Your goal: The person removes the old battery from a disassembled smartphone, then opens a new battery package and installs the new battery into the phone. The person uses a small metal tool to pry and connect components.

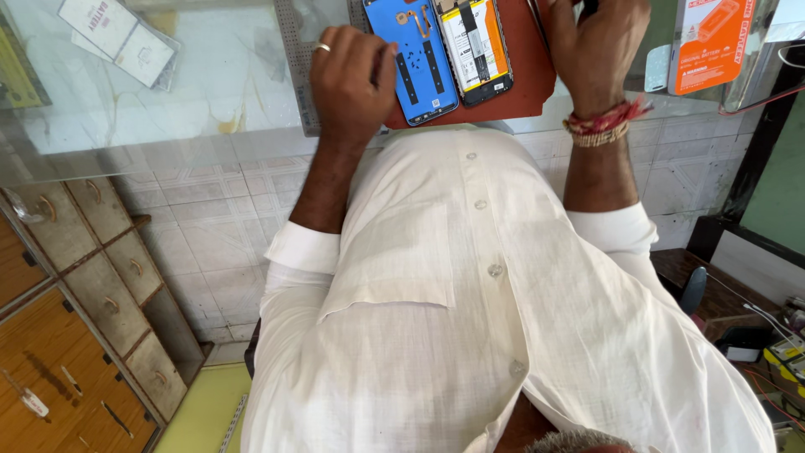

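My left hand [352, 80], with a ring on one finger, is curled against the left edge of a blue phone back cover [415, 59]. Its thumb touches the cover. Right beside the cover lies an opened phone [476, 46] with an orange and white battery showing. Both lie on a red-brown mat [530, 80] on a glass tabletop [168, 109]. My right hand [597, 50], with red thread bands at the wrist, is curled over the mat's right side. Its fingertips run off the top edge, so what it holds is hidden. My white shirt fills the lower part of the view.
An orange battery package [713, 42] stands at the top right, and white packets [117, 38] lie at the top left. Wooden drawers [92, 277] show under the glass at left. Wires and small parts [780, 344] lie at the right.
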